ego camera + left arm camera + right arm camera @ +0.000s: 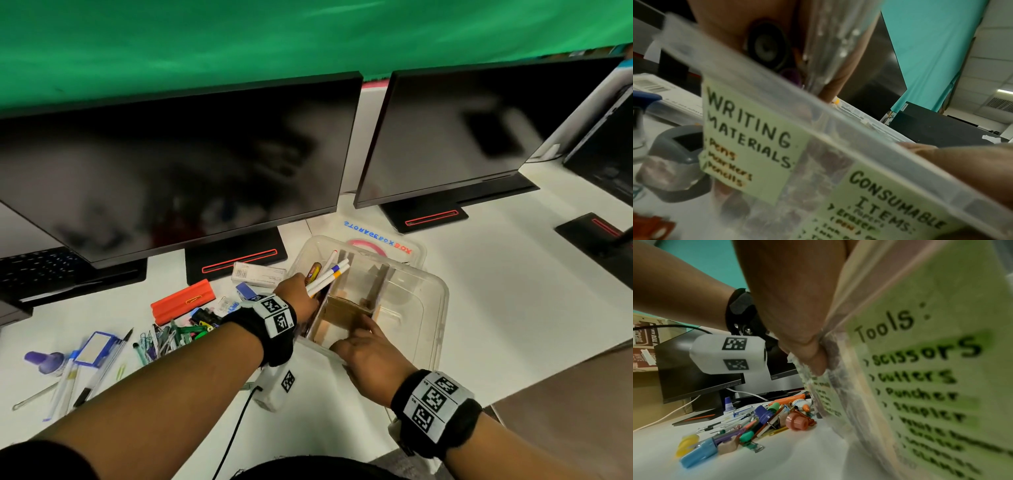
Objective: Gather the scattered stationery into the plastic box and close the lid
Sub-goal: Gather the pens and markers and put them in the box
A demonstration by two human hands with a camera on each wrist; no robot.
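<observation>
The clear plastic box [442, 308] stands open at mid-table, split by cardboard dividers [346, 310]. Its lid [409, 247], lettered STORAGE BOX, lies just behind it. My left hand [300, 295] holds a bunch of markers [329, 274] over the box's left compartment, tips pointing away. My right hand [360, 340] grips the near wall, fingers over the rim and thumb [813, 360] on the outside. Green labels on that wall read WRITING MATERIALS [752, 134], CONSUMABLE ITEMS [892, 206] and Tools [920, 369]. Loose stationery [171, 334] lies piled left of the box.
An orange stapler [183, 301], a white carton [258, 274], a purple ink bottle [46, 361] and pens [68, 383] lie on the white table. Two dark monitors [191, 164] stand close behind the box. A keyboard [34, 270] sits far left. The table edge [513, 387] runs at right.
</observation>
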